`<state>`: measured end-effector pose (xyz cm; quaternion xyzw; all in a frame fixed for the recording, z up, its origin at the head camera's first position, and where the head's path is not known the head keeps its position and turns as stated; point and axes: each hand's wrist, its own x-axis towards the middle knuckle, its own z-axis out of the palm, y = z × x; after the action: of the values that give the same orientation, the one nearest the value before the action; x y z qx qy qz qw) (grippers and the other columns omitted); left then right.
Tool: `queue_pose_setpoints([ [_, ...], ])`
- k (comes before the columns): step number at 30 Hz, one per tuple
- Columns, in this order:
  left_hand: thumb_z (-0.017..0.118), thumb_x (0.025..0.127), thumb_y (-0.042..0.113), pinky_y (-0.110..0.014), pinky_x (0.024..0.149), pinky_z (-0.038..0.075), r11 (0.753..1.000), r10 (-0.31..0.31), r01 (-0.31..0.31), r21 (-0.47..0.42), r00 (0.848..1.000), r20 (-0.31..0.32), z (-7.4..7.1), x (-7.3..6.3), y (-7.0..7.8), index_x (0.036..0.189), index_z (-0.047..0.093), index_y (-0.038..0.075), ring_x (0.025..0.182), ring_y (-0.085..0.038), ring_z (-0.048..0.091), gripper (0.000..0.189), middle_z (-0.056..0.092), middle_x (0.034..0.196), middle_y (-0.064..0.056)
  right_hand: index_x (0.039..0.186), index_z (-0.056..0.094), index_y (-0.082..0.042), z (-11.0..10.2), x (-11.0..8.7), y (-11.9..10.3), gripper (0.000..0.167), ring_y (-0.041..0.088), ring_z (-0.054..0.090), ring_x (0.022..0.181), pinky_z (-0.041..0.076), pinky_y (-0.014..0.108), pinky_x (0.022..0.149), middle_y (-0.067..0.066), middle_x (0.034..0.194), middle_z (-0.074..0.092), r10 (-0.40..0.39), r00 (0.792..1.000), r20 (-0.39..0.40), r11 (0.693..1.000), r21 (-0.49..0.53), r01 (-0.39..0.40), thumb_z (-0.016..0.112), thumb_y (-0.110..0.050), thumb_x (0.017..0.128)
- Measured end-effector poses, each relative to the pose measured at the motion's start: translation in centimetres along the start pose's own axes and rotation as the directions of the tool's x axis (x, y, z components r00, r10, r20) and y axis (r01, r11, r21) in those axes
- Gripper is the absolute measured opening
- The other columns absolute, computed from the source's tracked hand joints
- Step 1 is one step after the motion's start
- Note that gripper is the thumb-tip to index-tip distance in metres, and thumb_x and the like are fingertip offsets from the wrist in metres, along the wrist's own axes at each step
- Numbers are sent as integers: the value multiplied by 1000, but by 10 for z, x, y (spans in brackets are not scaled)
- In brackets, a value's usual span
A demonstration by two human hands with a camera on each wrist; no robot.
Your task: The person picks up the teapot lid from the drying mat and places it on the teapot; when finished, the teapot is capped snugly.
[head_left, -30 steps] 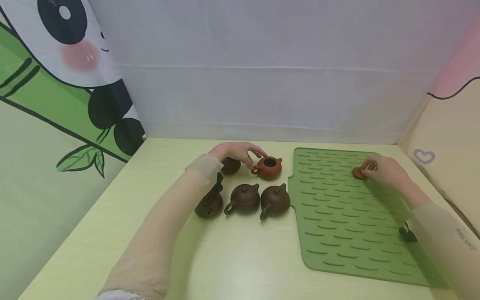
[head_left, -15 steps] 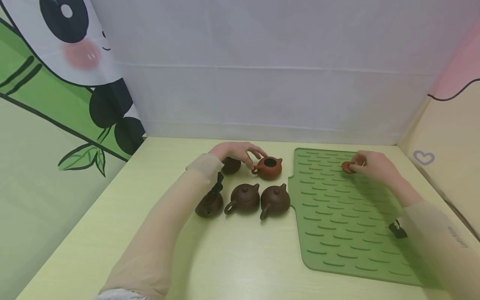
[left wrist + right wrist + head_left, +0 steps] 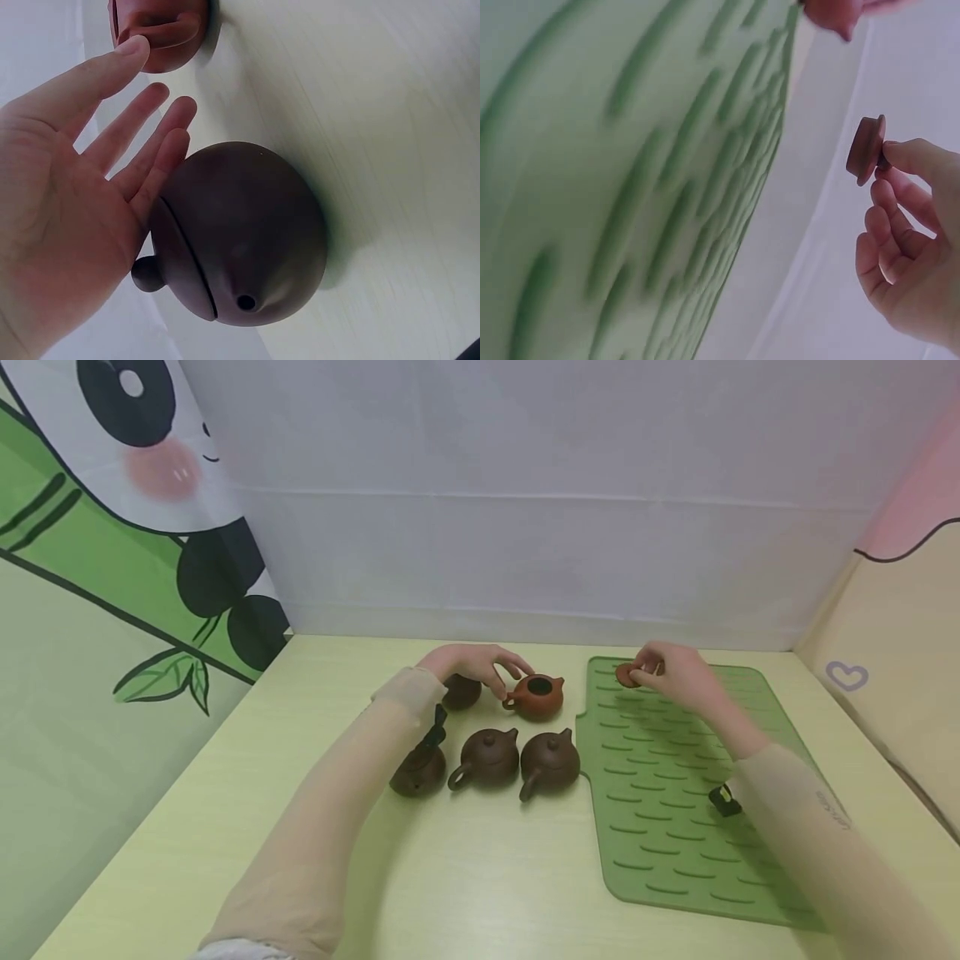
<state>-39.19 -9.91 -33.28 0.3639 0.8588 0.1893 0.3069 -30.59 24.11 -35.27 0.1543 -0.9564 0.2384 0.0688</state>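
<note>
A reddish-brown teapot [image 3: 543, 703], its round mouth uncovered, stands at the back of the table. Beside it is my left hand [image 3: 480, 662], fingers loosely extended and thumb tip at its handle, as the left wrist view shows. Below those fingers in that view is a dark brown lidded teapot [image 3: 247, 217], partly hidden by the hand in the head view. My right hand [image 3: 678, 675] pinches the small knob of a reddish-brown teapot lid [image 3: 865, 151] between thumb and fingers. The lid is held up over the far left corner of the green mat [image 3: 660, 827], its underside turned left.
Two more dark teapots [image 3: 489, 760] with lids on stand side by side in front, left of the mat. Another dark teapot [image 3: 420, 774] sits partly behind the left forearm. A pale wall cloth [image 3: 540, 560] rises behind the table.
My right hand has carried the lid leftward and back across the mat, closer to the uncovered teapot. The left hand and the teapots have stayed put.
</note>
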Motion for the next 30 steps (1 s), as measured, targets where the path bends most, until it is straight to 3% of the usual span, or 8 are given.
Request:
queue_pose_setpoints([
  [5,67,89,7,-42,113,40,1000,5,-5,3,1000,3,-1,1,-1,149,44,18,143,-32,42,65,48,151,-15,106,66,-6,10,11,-21,21,22,57,77,44,32,67,12,91,65,-29,999,-35,998,49,31,64,-24,96],
  [14,66,90,3,-37,108,46,999,20,-19,-40,999,25,1,6,1,150,42,14,133,-29,53,66,48,150,-15,104,66,-7,29,24,-46,18,23,57,76,45,32,69,11,87,65,-73,993,-90,991,102,82,67,-23,94],
  [23,62,91,0,-42,113,42,994,26,-22,-107,999,37,1,9,0,151,34,9,143,-33,41,66,45,153,-17,102,68,-7,50,30,-54,18,21,60,77,47,30,68,9,85,66,-106,987,-120,982,140,123,71,-22,92],
  [30,65,89,2,-42,114,41,995,4,-3,-95,1000,9,1,8,-3,142,42,5,139,-37,45,57,46,151,-19,102,68,-8,62,36,-56,18,19,59,76,46,28,67,8,85,66,-100,990,-104,975,187,118,71,-23,91],
])
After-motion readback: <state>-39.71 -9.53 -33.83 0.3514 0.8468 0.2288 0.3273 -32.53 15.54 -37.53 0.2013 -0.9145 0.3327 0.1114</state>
